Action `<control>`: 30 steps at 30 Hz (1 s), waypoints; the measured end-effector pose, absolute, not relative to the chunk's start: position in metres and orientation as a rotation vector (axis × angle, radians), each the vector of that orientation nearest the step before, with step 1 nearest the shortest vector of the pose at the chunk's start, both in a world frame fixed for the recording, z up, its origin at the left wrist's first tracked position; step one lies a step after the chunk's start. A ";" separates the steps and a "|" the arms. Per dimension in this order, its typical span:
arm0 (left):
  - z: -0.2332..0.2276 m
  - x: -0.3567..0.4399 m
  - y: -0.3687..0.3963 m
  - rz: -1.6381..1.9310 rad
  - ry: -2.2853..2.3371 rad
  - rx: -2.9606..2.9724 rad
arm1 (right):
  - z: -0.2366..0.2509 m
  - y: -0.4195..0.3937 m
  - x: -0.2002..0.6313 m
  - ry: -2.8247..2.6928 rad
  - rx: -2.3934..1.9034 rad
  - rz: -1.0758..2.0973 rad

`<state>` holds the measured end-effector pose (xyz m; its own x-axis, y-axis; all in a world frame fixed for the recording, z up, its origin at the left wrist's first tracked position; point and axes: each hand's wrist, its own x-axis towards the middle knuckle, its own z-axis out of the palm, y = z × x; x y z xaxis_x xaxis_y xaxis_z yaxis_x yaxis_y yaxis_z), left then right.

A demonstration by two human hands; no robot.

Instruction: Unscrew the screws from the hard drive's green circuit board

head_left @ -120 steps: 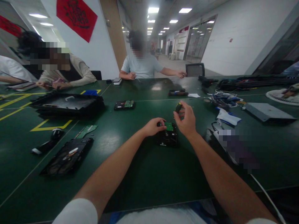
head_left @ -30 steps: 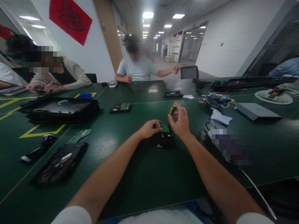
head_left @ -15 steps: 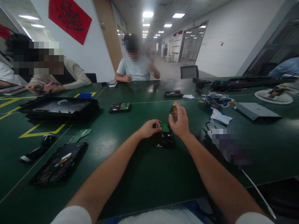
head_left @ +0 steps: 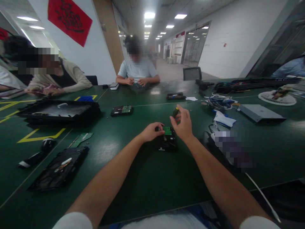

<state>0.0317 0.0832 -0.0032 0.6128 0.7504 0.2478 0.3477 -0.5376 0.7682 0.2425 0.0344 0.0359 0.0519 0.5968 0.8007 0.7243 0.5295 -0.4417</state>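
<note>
Near the middle of the glossy dark-green counter (head_left: 147, 178) lies a flat black hard drive (head_left: 166, 143) with a green circuit board. The left hand (head_left: 152, 131) pinches its far-left corner; the right hand (head_left: 183, 127) grips a black-and-yellow screwdriver (head_left: 175, 112) upright. White-walled, fluorescent-lit corridor beyond.

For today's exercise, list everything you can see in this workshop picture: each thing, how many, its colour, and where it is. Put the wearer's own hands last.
hard drive: 1, black with a green board, table centre, under the hands
screwdriver: 1, black and yellow handle, upright over the drive
second drive: 1, black with green board, further back
black tray: 1, left of the table
open casing: 1, black, near left
green board strip: 1, beside the casing
cable bundle: 1, blue and white, right
grey flat box: 1, far right
table: 1, dark green
seated people: 2, far side; one in a light blue shirt, one in beige
left hand: on the drive's edge
right hand: gripping the screwdriver
</note>
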 end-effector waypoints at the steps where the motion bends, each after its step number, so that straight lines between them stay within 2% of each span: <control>1: -0.003 0.032 0.083 0.749 0.858 2.148 | 0.036 0.035 0.242 -1.632 -1.139 -0.140; 30: 0.001 0.032 0.081 0.731 0.875 2.115 | 0.035 0.035 0.243 -1.620 -1.146 -0.128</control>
